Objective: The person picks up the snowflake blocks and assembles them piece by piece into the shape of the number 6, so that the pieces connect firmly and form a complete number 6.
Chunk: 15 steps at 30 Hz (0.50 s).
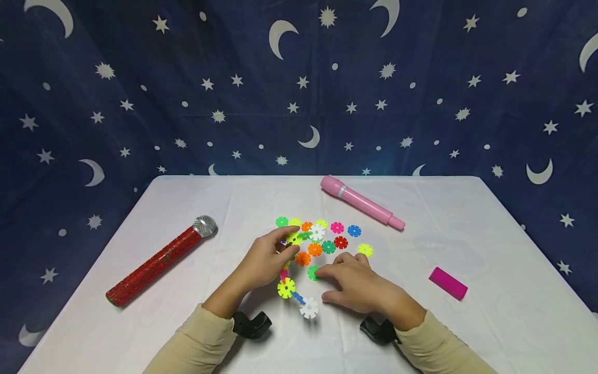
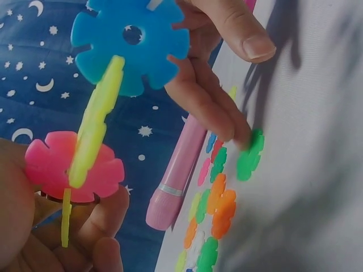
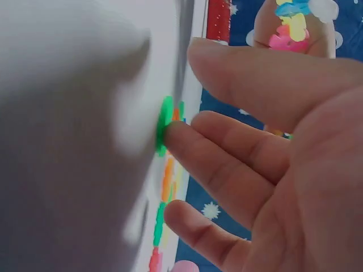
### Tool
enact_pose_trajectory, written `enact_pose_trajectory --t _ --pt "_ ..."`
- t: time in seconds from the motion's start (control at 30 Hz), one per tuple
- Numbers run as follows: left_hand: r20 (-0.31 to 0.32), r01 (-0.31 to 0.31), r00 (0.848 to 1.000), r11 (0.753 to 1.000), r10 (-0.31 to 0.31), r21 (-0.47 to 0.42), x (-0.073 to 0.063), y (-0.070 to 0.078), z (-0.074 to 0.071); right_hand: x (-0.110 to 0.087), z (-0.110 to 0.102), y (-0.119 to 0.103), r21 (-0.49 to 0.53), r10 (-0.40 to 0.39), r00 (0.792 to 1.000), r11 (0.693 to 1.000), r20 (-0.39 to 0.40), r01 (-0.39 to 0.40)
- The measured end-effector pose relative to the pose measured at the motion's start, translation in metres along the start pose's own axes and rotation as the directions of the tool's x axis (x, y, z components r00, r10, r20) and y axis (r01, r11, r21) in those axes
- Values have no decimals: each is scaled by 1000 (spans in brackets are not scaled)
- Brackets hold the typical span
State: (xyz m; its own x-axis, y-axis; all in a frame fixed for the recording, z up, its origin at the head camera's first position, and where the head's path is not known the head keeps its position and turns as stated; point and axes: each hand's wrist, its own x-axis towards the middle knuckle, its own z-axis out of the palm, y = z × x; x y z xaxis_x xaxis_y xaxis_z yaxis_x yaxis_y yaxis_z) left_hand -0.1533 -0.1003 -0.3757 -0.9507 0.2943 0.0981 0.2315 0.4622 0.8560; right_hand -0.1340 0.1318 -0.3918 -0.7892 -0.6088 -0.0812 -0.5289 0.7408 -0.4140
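Observation:
My left hand (image 1: 266,258) grips a chain of slotted plastic flower discs, held above the table. Its near end hangs down through a pink disc (image 2: 105,170), a yellow disc (image 1: 286,288), a blue disc (image 2: 133,59) and a white disc (image 1: 309,308). Beyond the fingers, another yellow disc (image 1: 294,238), an edge-on green one and a white one (image 1: 317,232) appear joined to it. The fingers hide the middle. My right hand (image 1: 357,283) touches a loose green disc (image 1: 312,273) lying on the table with a fingertip, thumb held apart.
Several loose discs, among them an orange one (image 1: 303,258) and a red one (image 1: 341,242), lie beyond the hands. A pink microphone-shaped toy (image 1: 364,203) lies at the back, a red glittery microphone (image 1: 161,262) at left, a magenta cylinder (image 1: 448,283) at right.

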Motion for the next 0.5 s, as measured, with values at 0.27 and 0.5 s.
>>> enact_pose_trajectory --t 0.27,0.5 --pt "1 6 1000 1000 -6 0 0 0 0 -1 -6 3 46 50 999 998 0 -50" --pt "18 21 1000 1000 -22 15 -1 1 -1 3 0 7 102 38 999 994 -1 -37"
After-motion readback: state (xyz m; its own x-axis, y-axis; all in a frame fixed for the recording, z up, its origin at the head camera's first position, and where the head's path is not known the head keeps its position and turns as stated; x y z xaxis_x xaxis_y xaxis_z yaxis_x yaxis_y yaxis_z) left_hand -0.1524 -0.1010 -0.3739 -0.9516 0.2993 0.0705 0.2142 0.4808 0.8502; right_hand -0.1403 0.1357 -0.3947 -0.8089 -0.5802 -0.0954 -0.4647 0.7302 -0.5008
